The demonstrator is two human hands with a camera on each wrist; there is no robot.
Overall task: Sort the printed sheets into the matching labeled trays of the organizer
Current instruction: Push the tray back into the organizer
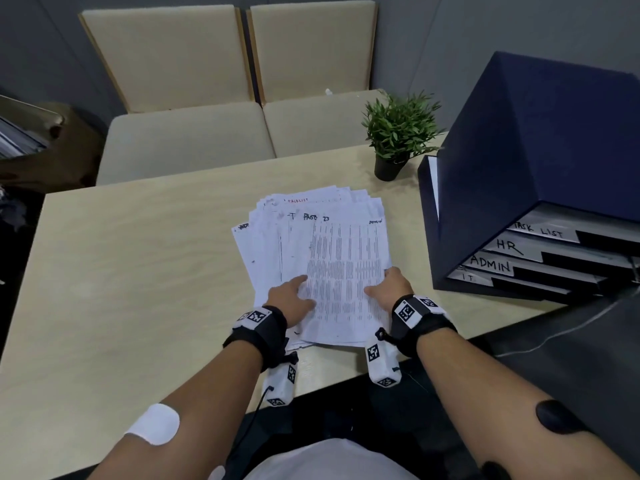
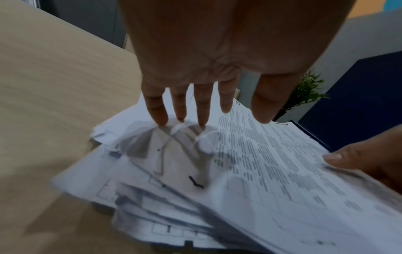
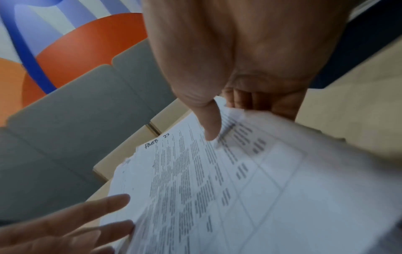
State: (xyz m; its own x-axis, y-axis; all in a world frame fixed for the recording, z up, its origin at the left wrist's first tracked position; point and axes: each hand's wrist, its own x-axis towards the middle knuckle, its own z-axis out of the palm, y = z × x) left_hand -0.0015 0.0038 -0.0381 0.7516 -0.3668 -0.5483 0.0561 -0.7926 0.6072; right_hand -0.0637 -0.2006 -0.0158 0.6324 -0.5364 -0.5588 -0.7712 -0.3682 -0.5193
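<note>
Right grip: the right hand pinches the top sheet at its right edge, thumb on top, fingers beneath.
Left grip: the left hand lies flat, straight fingers pressing the paper pile.
Pile: fanned out on the worktop, left of the organizer.
Trays: labelled TASK LIST, HR, ADMIN, IT; contents hidden.
Head view only: a potted plant behind the pile.
Right wrist view: "PAGE 23" handwritten on a sheet.
</note>
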